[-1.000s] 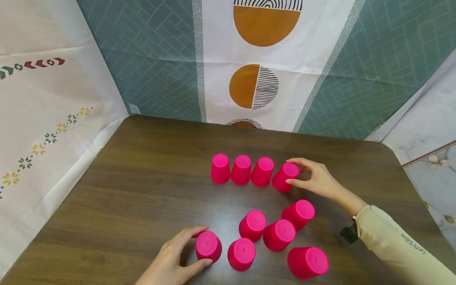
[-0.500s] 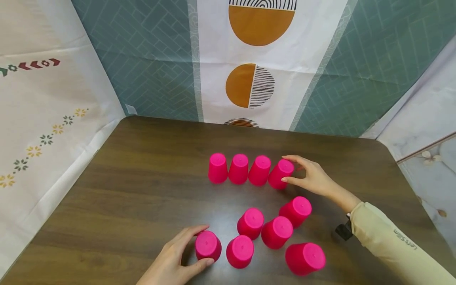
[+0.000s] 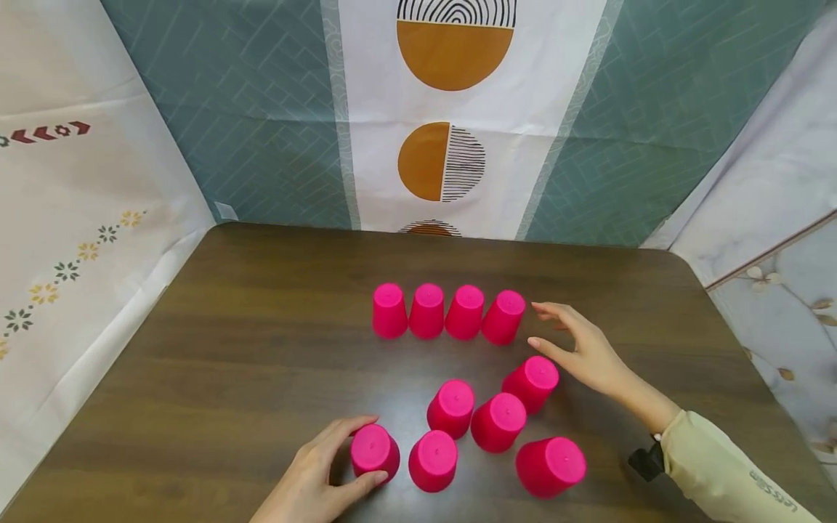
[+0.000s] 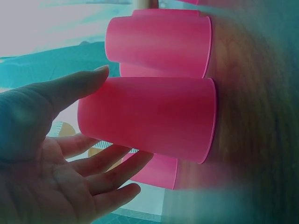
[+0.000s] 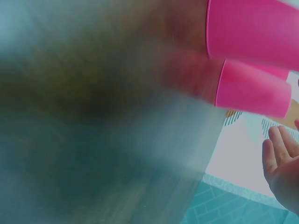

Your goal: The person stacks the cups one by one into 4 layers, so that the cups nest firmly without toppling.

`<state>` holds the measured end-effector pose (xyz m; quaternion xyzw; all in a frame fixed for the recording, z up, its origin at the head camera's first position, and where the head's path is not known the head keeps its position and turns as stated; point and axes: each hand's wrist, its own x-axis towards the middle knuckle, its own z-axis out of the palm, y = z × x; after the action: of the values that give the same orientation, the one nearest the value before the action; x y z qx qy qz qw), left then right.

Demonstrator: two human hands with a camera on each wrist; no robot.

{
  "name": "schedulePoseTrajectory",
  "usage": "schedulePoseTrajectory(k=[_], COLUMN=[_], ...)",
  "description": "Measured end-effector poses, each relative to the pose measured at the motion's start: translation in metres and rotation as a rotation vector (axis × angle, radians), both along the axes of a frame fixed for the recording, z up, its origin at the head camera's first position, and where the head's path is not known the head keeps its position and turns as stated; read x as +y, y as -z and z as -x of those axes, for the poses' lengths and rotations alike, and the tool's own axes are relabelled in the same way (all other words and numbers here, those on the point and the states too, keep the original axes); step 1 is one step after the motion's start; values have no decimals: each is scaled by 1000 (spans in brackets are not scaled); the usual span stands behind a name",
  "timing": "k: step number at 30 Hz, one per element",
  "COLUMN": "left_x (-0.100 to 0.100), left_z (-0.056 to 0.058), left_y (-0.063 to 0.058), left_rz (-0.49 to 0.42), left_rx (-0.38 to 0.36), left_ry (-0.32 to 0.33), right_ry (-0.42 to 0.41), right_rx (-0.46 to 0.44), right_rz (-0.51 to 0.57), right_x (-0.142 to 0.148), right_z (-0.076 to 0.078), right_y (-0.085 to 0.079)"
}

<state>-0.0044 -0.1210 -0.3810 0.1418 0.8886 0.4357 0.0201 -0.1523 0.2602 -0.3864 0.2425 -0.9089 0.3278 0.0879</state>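
Pink cups stand upside down on the wooden table. My left hand (image 3: 319, 468) holds the front-left cup (image 3: 375, 452) between thumb and fingers. In the left wrist view the thumb lies on one side of that cup (image 4: 149, 116) and the fingers on the other. My right hand (image 3: 585, 352) is apart from the right-end cup (image 3: 503, 317) of the back row, thumb and fingers spread around nothing. That row also has a left-end cup (image 3: 389, 312) and others between. Part of the right hand (image 5: 285, 163) shows at the right wrist view's edge.
Several more cups stand in front: one beside the held cup (image 3: 434, 461), one at the right (image 3: 551, 467), and a cluster including the middle cup (image 3: 498, 422) and the cup under my right hand's side (image 3: 531, 383). Patterned cloth (image 3: 261, 131) hangs behind the table (image 3: 261, 305).
My right hand has let go of the right-end back cup and drawn away to the right. That cup now stands upright in the row. The left hand keeps its hold; the view has shifted slightly.
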Motion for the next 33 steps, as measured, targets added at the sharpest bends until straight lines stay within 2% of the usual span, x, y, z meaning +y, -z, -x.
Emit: schedulePoseTrajectory(k=[3, 10, 15, 20, 22, 25, 29, 33], left_x=[0, -5, -11, -13, -13, -14, -17, -18], left_z=[1, 6, 13, 23, 29, 41, 63, 86], left_y=[1, -1, -9, -24, -31, -41, -52, -60], left_rz=[1, -6, 6, 5, -5, -26, -61, -85], left_rx=[27, 224, 278, 340, 343, 303, 238, 217], left_ry=[-15, -53, -87, -71, -66, -67, -60, -60], right_ry=[-17, -24, -54, -54, -49, -52, -69, -87], right_rx=[-8, -46, -79, -94, -96, -96, -104, -99], right_rz=[-3, -5, -28, -45, -49, -54, -42, -35], right_x=[2, 6, 8, 9, 9, 9, 9, 9], right_z=[-16, -40, -53, -63, -65, -68, -68, -66], right_y=[-1, -7, -10, -8, -6, -5, -4, -1])
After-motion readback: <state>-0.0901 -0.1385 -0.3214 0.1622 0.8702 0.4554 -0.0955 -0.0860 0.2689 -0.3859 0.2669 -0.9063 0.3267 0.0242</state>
